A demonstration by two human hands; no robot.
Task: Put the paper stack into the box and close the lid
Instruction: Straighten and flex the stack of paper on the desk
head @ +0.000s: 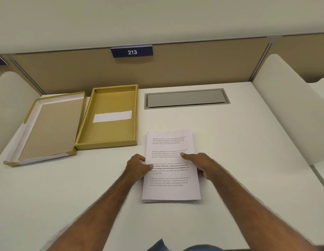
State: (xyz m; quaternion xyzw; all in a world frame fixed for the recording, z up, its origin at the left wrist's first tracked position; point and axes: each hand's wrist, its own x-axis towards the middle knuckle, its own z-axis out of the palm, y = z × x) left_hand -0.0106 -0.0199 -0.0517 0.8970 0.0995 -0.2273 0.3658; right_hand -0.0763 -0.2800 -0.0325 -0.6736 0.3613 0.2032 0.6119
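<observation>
Both hands gripped the paper stack (171, 165) at its long edges: the left hand (137, 166) pinched the stack's nine o'clock edge, thumb lying on the printed top sheet and fingers curled at the side, while the right hand (201, 164) clamped the three o'clock edge, its thumb stretched across the page toward eleven o'clock. Whether the remaining fingers reached beneath the sheets could not be told. The stack lay flat on the white desk (248, 142), printed side up, with four blocks of text visible and a few lower sheets peeking out at its six o'clock edge.

At ten o'clock from the stack, just beside its far corner yet apart from it, sat the open box (81, 142), mustard yellow inside, with a white strip (112, 116) lying across its floor. The lid (50, 127) lay inner face up, touching the box's nine o'clock side, its near corner close to the desk's edge. At twelve o'clock from the stack a grey cable hatch (186, 98) was set into the desk. Behind it rose a tan partition (193, 69) carrying a dark blue sign (132, 52) that read 213.
</observation>
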